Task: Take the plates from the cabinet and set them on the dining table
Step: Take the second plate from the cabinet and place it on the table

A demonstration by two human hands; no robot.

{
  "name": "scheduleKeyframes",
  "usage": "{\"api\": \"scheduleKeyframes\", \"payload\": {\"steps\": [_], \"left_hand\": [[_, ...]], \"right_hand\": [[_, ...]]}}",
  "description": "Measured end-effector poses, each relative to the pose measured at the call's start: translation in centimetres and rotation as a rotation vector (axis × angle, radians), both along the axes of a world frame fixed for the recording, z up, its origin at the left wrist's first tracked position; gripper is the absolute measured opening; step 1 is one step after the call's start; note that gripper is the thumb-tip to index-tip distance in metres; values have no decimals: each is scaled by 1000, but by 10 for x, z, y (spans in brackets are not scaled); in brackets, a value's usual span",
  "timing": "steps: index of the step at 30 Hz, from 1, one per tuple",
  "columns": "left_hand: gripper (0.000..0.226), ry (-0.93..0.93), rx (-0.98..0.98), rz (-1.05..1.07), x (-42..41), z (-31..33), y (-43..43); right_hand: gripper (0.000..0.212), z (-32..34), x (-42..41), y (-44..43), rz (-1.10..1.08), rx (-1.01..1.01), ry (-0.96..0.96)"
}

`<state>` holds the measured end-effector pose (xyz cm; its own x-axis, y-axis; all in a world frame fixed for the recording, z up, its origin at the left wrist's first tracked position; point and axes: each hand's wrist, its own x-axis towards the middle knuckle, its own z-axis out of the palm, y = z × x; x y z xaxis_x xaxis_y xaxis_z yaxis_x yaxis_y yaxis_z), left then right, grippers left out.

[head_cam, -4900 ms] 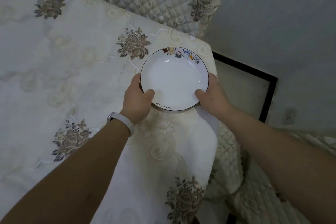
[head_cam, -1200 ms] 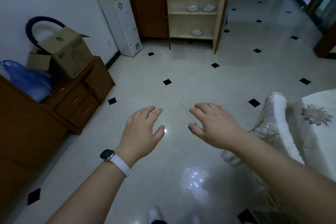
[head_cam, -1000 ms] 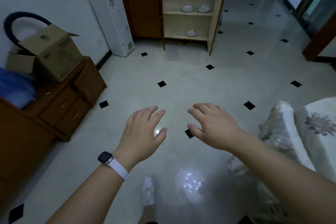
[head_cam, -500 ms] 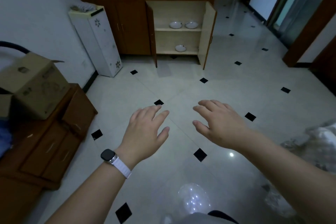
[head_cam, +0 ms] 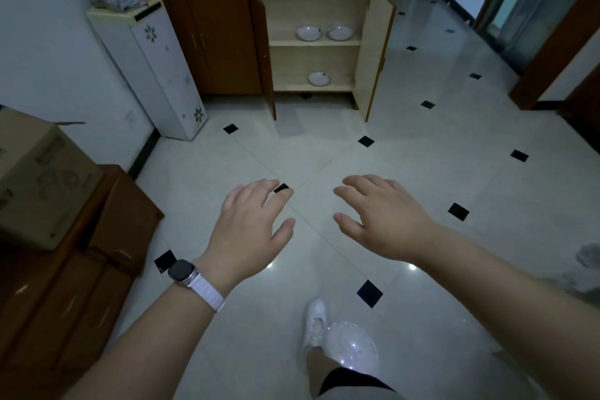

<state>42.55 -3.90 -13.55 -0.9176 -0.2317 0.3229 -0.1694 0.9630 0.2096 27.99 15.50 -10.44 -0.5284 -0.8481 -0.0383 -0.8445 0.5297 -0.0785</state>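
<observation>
Head view: left hand (head_cam: pixel 250 230) and right hand (head_cam: pixel 383 217) held out, fingers spread, holding nothing. Cabinet (head_cam: pixel 318 10) ahead, doors open; three plates (head_cam: pixel 307 33) on its shelves.

Both my hands, left hand (head_cam: pixel 250 230) and right hand (head_cam: pixel 386 221), hang empty over the floor (head_cam: pixel 422 172); three plates (head_cam: pixel 307 33) sit in the open cabinet (head_cam: pixel 376 52) ahead.

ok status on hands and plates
Empty-handed: left hand open, right hand open. In cabinet: left plate, right plate on upper shelf, lower plate below. Doors open.
</observation>
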Motion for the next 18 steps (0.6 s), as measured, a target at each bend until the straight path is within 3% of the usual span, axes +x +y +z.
{"api": "scheduleKeyframes", "payload": {"steps": [9, 18], "left_hand": [[47, -130, -31, 31, -123, 5, -108], [47, -82, -106, 53, -221, 32, -182]], "right_hand": [[51, -13, -136, -108, 3, -37, -36], [52, 10, -238, -186, 18, -92, -12]]}}
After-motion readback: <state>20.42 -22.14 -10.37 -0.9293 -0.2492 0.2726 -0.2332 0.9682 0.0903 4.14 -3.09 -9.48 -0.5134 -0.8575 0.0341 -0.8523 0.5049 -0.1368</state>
